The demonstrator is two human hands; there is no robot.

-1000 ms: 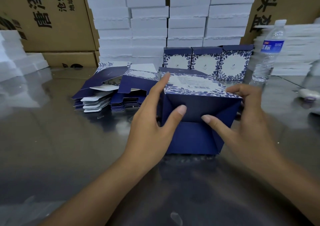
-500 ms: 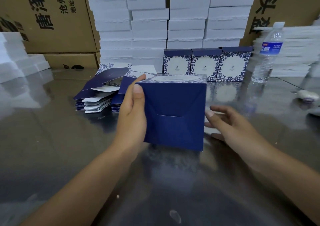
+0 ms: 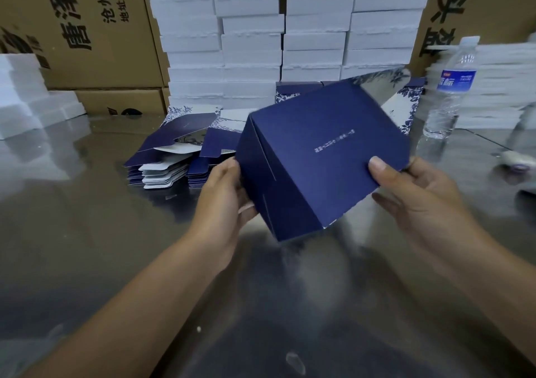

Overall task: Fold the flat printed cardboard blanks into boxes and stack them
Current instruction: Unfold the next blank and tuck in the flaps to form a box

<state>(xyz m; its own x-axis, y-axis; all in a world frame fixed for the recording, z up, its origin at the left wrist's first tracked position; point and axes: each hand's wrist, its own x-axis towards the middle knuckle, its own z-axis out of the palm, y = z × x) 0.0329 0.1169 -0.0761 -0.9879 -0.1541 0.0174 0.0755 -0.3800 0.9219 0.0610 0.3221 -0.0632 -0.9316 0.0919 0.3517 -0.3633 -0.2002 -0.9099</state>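
Held above the table (image 3: pixel 87 232), the tilted blue box (image 3: pixel 319 160) is gripped on its left by the left hand (image 3: pixel 224 197), fingertips hidden behind it. Its right corner is pinched by the right hand (image 3: pixel 420 195); finished boxes (image 3: pixel 288 93) beyond the grip are mostly blocked.

Dim light, glossy table glare, motion blur

Background clutter on the bench
Clear water bottle (image 3: pixel 452 87) with a blue label stands upright far right on the glossy table (image 3: pixel 87 232) — white box stacks (image 3: pixel 252 29) along the back, brown printed cartons (image 3: pixel 95 29) behind, white slabs (image 3: pixel 20 87) piled far left.
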